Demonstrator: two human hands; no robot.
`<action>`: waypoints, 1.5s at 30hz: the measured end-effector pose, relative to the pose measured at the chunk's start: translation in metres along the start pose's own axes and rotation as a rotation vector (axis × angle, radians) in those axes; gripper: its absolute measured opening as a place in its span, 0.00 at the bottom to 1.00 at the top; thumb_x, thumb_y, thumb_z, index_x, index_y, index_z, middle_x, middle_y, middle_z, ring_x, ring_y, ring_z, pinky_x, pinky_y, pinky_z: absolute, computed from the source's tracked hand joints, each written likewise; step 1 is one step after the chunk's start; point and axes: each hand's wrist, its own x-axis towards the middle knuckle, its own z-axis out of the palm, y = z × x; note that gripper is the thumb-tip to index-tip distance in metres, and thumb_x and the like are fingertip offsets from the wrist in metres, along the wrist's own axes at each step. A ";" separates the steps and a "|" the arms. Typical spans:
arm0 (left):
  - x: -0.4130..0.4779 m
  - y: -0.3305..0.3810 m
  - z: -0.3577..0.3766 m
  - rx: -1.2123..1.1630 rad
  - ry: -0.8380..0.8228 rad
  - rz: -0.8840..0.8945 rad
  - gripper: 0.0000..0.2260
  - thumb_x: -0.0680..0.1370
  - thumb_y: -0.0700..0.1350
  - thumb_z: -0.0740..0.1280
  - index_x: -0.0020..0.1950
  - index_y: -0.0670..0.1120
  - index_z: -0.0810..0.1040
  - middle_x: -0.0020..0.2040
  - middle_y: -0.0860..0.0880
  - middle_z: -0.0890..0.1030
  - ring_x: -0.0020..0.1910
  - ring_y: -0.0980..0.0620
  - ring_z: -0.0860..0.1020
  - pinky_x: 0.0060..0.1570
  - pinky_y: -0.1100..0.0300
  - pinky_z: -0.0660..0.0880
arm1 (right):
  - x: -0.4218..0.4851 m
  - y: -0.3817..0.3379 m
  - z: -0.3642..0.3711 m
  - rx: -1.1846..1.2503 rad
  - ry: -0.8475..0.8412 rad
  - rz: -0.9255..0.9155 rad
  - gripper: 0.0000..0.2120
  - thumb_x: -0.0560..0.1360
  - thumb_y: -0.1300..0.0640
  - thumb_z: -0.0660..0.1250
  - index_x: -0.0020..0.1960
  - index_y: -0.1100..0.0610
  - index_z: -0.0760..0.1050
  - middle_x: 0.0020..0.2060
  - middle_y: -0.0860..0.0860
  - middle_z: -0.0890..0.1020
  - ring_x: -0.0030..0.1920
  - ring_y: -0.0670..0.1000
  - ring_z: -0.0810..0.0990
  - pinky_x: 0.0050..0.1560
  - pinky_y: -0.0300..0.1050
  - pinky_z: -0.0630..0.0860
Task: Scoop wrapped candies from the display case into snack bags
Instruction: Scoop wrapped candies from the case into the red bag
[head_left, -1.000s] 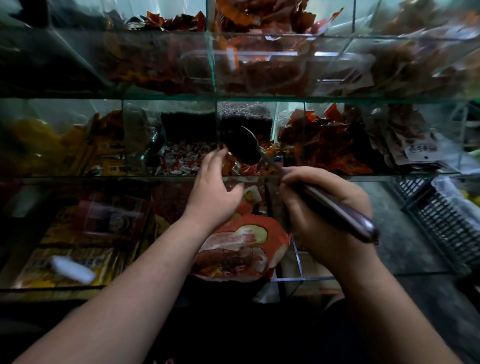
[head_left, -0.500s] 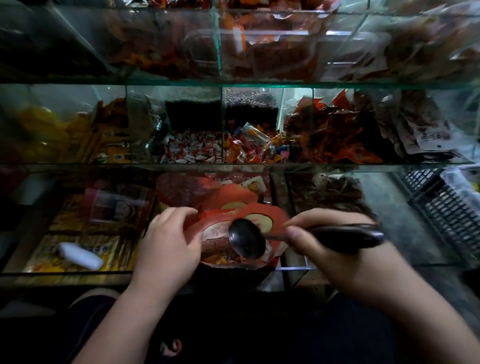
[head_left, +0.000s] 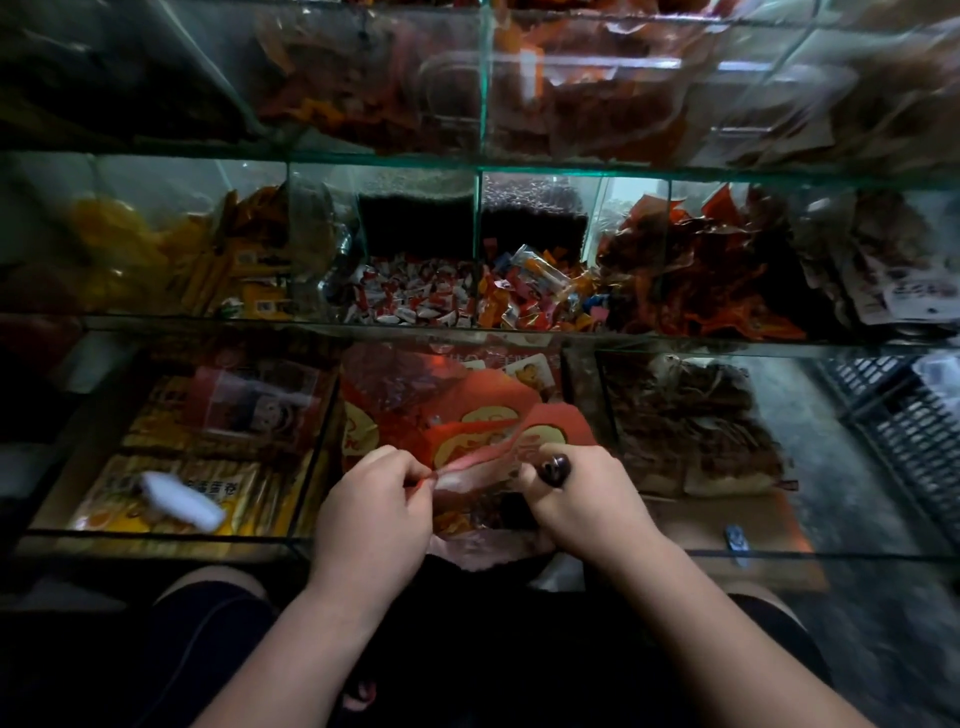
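**Spoon tucked away, both hands on the bag mouth**

Half a second ago the spoon bowl hung over the bag; now the spoon (head_left: 554, 469) has turned upright in the right hand (head_left: 582, 504), only its dark handle end showing above the fist, and the left hand (head_left: 371, 512) has moved from the bag's side to its rim.

The bag (head_left: 467, 457) sits low in front of the case (head_left: 519, 335), between the two hands. The left grip is closed, thumb and forefinger pinching the red rim. The right grip is closed around the handle, its fingertips also catching the rim's other side. Whether the bowl is inside the bag cannot be told; the hand hides it.

The candies (head_left: 415, 301) lie in the middle shelf compartments, well above the bag, red-and-white ones left of the glass divider and mixed colours right.

The step looks like spreading or settling the mouth after a pour. To do it well, pull the two rim edges evenly apart so the opening stays wide, keep the bag upright so nothing spills, and hold the thin film lightly, since it may tear or crumple shut.
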 end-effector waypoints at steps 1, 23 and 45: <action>0.000 0.000 0.000 -0.013 0.006 -0.003 0.08 0.75 0.44 0.74 0.38 0.53 0.78 0.38 0.60 0.75 0.37 0.60 0.76 0.33 0.58 0.75 | 0.002 0.001 0.004 0.025 0.030 0.027 0.18 0.74 0.43 0.66 0.31 0.51 0.69 0.26 0.48 0.73 0.32 0.50 0.72 0.34 0.46 0.63; 0.005 0.023 -0.009 -0.070 0.283 0.265 0.03 0.74 0.40 0.72 0.45 0.46 0.81 0.47 0.54 0.78 0.51 0.53 0.74 0.53 0.61 0.70 | -0.030 0.010 -0.053 0.676 0.330 0.252 0.21 0.79 0.45 0.66 0.34 0.57 0.82 0.23 0.53 0.81 0.22 0.44 0.76 0.24 0.31 0.68; 0.011 0.042 0.049 -0.125 -0.010 0.229 0.10 0.79 0.44 0.68 0.60 0.45 0.81 0.59 0.51 0.80 0.61 0.53 0.75 0.64 0.57 0.70 | -0.083 0.000 -0.118 1.117 0.278 0.249 0.12 0.75 0.59 0.71 0.34 0.59 0.80 0.22 0.60 0.75 0.19 0.52 0.68 0.22 0.35 0.63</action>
